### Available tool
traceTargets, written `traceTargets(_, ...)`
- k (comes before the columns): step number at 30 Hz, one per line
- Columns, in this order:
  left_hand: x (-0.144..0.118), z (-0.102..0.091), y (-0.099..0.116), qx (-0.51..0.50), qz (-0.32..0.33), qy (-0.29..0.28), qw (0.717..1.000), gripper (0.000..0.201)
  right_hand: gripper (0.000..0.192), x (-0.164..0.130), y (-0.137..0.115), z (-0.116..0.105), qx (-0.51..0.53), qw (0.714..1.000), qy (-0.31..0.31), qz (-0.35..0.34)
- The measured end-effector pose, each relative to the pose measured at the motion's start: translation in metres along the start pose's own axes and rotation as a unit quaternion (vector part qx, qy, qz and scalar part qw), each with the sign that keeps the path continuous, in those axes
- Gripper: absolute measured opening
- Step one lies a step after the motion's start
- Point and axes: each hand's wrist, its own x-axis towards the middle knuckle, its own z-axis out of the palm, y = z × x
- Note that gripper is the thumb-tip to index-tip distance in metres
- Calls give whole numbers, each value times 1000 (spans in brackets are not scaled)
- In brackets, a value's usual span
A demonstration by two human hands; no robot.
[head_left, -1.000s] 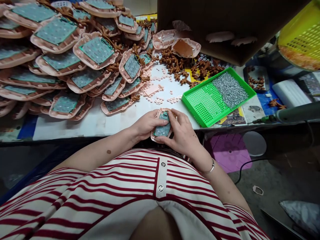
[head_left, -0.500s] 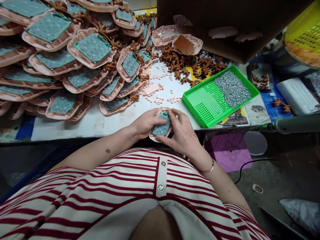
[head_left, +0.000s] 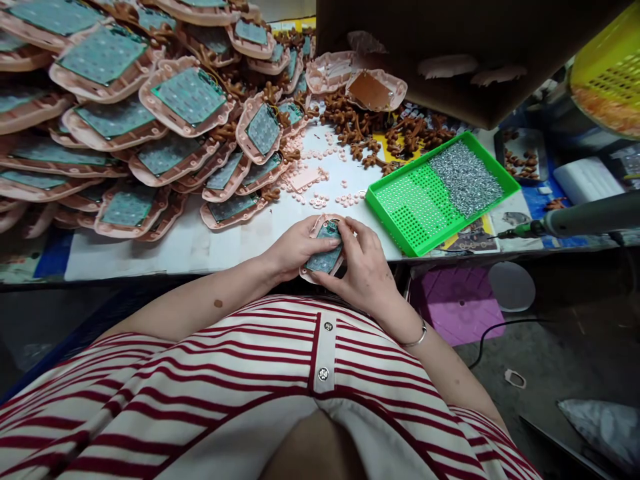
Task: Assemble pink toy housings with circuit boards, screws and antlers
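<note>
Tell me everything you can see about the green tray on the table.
The green tray is a shallow rectangle of bright plastic with a low rim and a floor full of small holes. It lies flat and skewed on the white table, right of the two hands. A heap of small silvery screws covers its far half; the near half is bare. Its near corner sits over printed paper at the table edge. Neither hand touches it.

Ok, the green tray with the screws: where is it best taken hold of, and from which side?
Probably the bare near-left rim of the green tray, approached from the person's side. The screws are heaped at the far-right end, so that end looks heavier; a second grip on the far rim would help keep it level. Both hands are shut on the pink shell.
</note>
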Motion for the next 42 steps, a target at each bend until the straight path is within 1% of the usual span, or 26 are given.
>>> traceTargets(3,1,-1,3,-10,-15,-7,1000,48,87,2,9,1,45,999,-5,-3)
traceTargets(5,1,-2,6,-21,-27,-21,999,45,88,5,19,0,102,994,-26,-11)
traceTargets(8,2,-5,9,-17,-41,-55,998,42,82,9,32,-3,179,982,-54,-8)
traceTargets(10,2,-6,10,-6,-40,-73,996,39,78,10,35,-5,197,979,-59,-4)
traceTargets(13,3,-7,10,2,-38,-84,996,36,78,10,35,-4,201,978,-53,2)
traceTargets(18,4,-8,8,3,-29,-82,996,36,79,9,33,1,202,979,-37,10)
traceTargets(21,3,-6,7,13,-18,-73,997,37,80,9,34,2,200,979,-31,4)
traceTargets(26,1,-1,7,19,7,-58,998,39,82,9,36,0,201,978,-48,-2)
traceTargets(33,1,2,7,19,9,-32,999,45,82,11,39,1,208,977,-44,-10)
traceTargets(37,0,2,7,27,11,-38,999,44,77,10,36,4,198,979,-43,-12)
traceTargets(39,-1,2,7,29,3,-34,999,44,74,3,32,-2,154,988,-15,-10)
traceTargets(40,-2,2,7,30,-5,-28,999,44,71,-3,30,-9,114,993,24,-3)
traceTargets(41,-2,2,8,30,-15,-25,999,44,70,-9,30,-19,66,994,84,11)
traceTargets(42,-2,3,8,30,-24,-24,999,45,69,-16,31,-31,15,985,167,30)
